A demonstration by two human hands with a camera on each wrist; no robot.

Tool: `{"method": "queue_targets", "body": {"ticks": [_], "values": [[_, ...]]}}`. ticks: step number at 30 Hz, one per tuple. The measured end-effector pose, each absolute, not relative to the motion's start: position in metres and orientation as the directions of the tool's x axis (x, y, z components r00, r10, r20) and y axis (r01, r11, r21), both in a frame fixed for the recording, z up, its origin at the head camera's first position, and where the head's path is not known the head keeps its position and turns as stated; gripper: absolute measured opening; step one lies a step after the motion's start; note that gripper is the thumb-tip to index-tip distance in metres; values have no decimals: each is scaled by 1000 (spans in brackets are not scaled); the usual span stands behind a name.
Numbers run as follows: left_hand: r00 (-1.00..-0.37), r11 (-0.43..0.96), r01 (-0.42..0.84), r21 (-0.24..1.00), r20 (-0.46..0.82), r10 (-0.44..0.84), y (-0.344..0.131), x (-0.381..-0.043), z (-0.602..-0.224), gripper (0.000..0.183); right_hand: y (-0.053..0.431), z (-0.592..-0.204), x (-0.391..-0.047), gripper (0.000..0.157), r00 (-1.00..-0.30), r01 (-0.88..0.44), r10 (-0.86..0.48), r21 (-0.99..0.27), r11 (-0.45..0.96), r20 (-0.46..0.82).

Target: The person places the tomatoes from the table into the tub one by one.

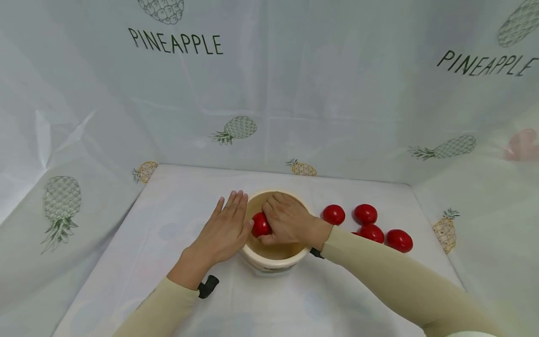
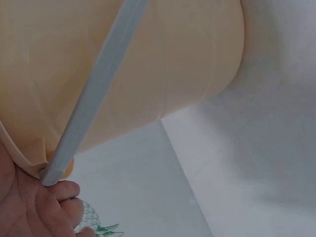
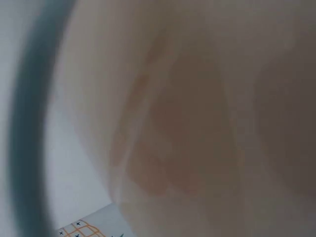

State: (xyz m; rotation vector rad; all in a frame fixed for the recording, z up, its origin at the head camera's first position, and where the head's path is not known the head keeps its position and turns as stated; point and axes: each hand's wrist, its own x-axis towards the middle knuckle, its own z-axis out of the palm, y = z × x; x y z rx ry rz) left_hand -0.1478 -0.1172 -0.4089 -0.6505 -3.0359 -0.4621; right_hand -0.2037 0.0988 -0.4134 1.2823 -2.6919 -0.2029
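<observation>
A cream bucket [image 1: 275,266] stands upright on the table. My right hand [image 1: 290,222] reaches into its mouth and grips a glossy red rounded object [image 1: 261,224], whose right side the fingers cover. My left hand [image 1: 227,229] rests against the bucket's left rim, fingers straight and close together. In the left wrist view, that hand [image 2: 34,202] touches the rim beside the end of the grey bucket handle [image 2: 94,98]. Blurred bucket wall [image 3: 197,123] fills most of the right wrist view; the right hand's fingers are not clear there.
Several more glossy red rounded objects [image 1: 365,214] lie on the white-covered table [image 1: 202,182] right of the bucket; the right forearm partly hides one. A pineapple-printed sheet [image 1: 294,93] hangs behind the table and along its sides.
</observation>
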Motion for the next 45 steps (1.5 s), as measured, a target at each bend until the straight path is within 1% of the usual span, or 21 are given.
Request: {"method": "queue_targets", "body": {"ticks": [3, 7, 15, 21, 25, 28, 32, 34, 37, 39, 41, 43, 45], "values": [[-915, 873, 399, 281, 62, 399, -117, -149, -409, 70, 95, -414, -206, 63, -623, -764, -782, 200, 613, 17], [-913, 873, 405, 272, 71, 401, -116, -149, -409, 69, 92, -416, -207, 67, -611, -776, -792, 213, 593, -21], [-921, 875, 386, 294, 74, 381, -118, -145, -409, 68, 90, -422, -208, 63, -565, -806, -820, 268, 527, -86], [-919, 869, 393, 300, 82, 387, -116, -146, -409, 69, 91, -419, -207, 63, -587, -796, -800, 264, 544, -121], [-917, 874, 395, 284, 71, 391, -114, -146, -408, 70, 93, -418, -206, 68, -597, -790, -790, 272, 549, -139], [-921, 881, 385, 274, 55, 385, -114, -146, -408, 71, 92, -418, -208, 70, -596, -792, -793, 254, 555, -125], [-921, 882, 384, 274, 49, 386, -114, -146, -408, 71, 94, -417, -211, 65, -588, -797, -807, 213, 565, -57], [-918, 879, 391, 274, 54, 392, -114, -147, -409, 71, 98, -414, -212, 58, -580, -797, -814, 199, 570, 9], [-917, 879, 395, 268, 60, 394, -114, -147, -410, 71, 108, -406, -214, 47, -575, -787, -804, 168, 594, 154], [-916, 878, 398, 266, 68, 395, -114, -147, -410, 72, 120, -395, -215, 39, -582, -768, -772, 139, 625, 256], [-916, 877, 399, 267, 73, 394, -114, -147, -410, 72, 137, -384, -218, 34, -596, -742, -727, 112, 661, 341], [-917, 876, 397, 275, 75, 392, -114, -147, -410, 73, 157, -373, -222, 30, -620, -704, -677, 101, 703, 397], [-917, 875, 397, 279, 72, 393, -114, -146, -409, 73, 180, -368, -225, 30, -643, -659, -629, 102, 745, 437]]}}
